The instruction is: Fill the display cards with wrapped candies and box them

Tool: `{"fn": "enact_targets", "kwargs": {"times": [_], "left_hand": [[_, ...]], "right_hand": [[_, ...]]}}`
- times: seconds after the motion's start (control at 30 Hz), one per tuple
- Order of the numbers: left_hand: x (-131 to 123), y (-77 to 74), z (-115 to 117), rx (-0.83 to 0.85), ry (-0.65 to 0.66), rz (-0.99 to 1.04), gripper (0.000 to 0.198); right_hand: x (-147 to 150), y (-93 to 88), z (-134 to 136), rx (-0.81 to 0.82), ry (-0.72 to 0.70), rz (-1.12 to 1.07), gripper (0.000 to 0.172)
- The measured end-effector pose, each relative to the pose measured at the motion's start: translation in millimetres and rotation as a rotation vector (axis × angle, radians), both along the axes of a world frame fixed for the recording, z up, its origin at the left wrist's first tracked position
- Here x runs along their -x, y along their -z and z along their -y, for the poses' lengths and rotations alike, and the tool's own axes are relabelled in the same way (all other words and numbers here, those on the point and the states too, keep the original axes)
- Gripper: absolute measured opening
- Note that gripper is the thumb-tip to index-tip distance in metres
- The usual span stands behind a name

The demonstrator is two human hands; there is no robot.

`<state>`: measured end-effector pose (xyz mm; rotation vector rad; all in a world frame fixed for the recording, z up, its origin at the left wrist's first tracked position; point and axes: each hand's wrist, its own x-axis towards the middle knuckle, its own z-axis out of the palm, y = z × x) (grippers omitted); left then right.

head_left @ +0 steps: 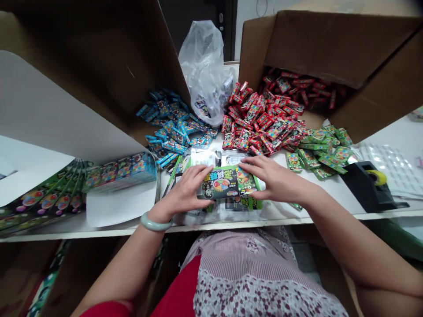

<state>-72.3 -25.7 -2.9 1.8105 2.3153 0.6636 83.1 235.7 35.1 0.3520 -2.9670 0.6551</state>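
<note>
My left hand [189,189], with a pale green bangle at the wrist, grips the left end of a dark printed box [220,184]. At the box's right end, my right hand [274,181] has its thumb and fingers around a green packet [246,180] that lies against the box. Both are held just above the table's front edge. Beneath them lie clear plastic pouches [231,213] and more green and black printed pieces, partly hidden by my hands and the box.
Blue packets [178,127] spill from a carton at left, red packets [261,119] from one at right. Green packets [322,149] lie near a black tape dispenser [372,187]. A plastic bag [205,66] stands behind. Stacked boxes [122,171] and fanned printed cards [49,198] are at left.
</note>
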Motion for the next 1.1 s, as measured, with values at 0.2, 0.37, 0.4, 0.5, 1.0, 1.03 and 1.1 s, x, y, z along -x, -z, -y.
{"fn": "enact_targets", "kwargs": {"times": [0.2, 0.37, 0.4, 0.5, 1.0, 1.03, 1.1], "left_hand": [[2.6, 3.1, 3.2, 0.023, 0.021, 0.073, 0.094], [2.9, 2.7, 4.3, 0.031, 0.023, 0.088, 0.092], [2.8, 2.4, 4.4, 0.037, 0.028, 0.099, 0.092], [3.0, 1.6, 4.0, 0.036, 0.032, 0.129, 0.092], [-4.0, 16.2, 4.0, -0.071, -0.072, -0.068, 0.096], [-3.9, 16.3, 4.9, -0.073, -0.066, -0.070, 0.095], [-1.5, 14.6, 9.0, -0.068, -0.095, -0.079, 0.093]], "right_hand": [[-0.6, 4.7, -0.8, 0.046, -0.016, 0.007, 0.068], [0.6, 6.1, -0.2, -0.031, -0.029, 0.013, 0.070], [0.9, 6.0, 0.4, -0.044, -0.038, 0.013, 0.070], [2.3, 4.7, 2.0, -0.062, -0.036, 0.003, 0.069], [-4.2, 36.0, 37.8, 0.502, 0.229, -0.080, 0.040], [-2.5, 36.8, 34.5, 0.567, 0.230, -0.062, 0.038], [3.9, 39.9, 15.1, 0.662, 0.353, -0.112, 0.033]]}}
